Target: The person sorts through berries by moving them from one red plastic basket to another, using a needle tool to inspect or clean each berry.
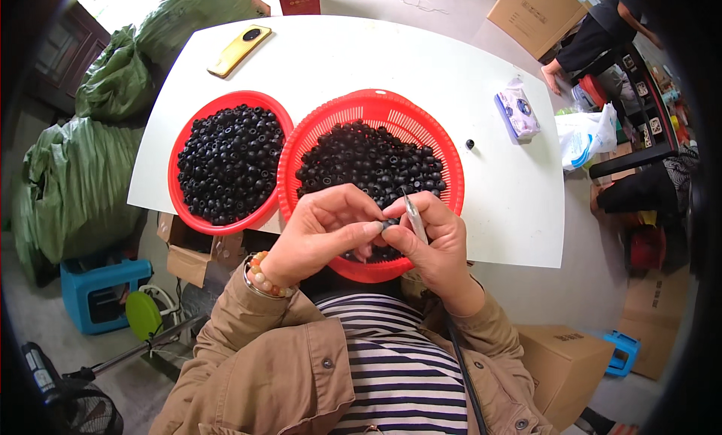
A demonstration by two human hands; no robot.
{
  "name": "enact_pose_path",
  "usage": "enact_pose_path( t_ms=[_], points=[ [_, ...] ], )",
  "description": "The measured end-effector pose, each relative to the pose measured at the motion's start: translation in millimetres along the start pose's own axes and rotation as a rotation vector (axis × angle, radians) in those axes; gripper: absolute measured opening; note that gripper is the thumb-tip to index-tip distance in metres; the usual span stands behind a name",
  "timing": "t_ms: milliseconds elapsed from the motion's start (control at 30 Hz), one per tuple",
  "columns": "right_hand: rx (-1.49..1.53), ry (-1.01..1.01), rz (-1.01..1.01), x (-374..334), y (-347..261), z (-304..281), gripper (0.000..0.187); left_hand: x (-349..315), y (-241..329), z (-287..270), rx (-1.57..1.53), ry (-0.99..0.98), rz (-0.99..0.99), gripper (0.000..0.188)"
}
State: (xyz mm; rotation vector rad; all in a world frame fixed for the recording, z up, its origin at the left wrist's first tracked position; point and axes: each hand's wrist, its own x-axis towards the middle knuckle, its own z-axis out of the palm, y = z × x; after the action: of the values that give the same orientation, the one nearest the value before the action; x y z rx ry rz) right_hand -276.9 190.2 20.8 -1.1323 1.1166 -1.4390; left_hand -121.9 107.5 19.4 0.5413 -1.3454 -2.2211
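Observation:
Over the near side of a red slotted basket, both hands meet. My left hand, with a bead bracelet at its wrist, is closed, thumb and finger pinching a small black round piece. My right hand is closed round a slim silver craft knife, its pointed tip upward. The right fingertips also touch the black piece, partly hiding it. Many hollow black pieces fill the basket below. To its left stands a red basin heaped with similar black pieces.
On the white table lie a yellow phone, a packet of wipes and one loose black piece. Green sacks and a blue stool stand left. Cartons and another person's legs are at right.

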Motion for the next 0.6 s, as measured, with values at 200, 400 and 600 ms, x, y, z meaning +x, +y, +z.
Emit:
enact_pose_path(
  t_ms=[200, 400, 600],
  points=[
    [0.119, 0.007, 0.044, 2.7, 3.9, 2.4, 0.010, 0.7, -2.3, -0.8, -0.017, -0.041, 0.041, 0.013],
    [0.308, -0.018, 0.096, 6.4, -0.5, 2.7, 0.009, 2.6, -3.5, 3.1, -0.029, -0.001, 0.022, 0.013],
    [0.105, -0.061, 0.076, 2.3, 3.0, -2.0, 0.020, 1.6, -4.9, -5.0, -0.196, 0.040, 0.028, 0.012]
  ],
)
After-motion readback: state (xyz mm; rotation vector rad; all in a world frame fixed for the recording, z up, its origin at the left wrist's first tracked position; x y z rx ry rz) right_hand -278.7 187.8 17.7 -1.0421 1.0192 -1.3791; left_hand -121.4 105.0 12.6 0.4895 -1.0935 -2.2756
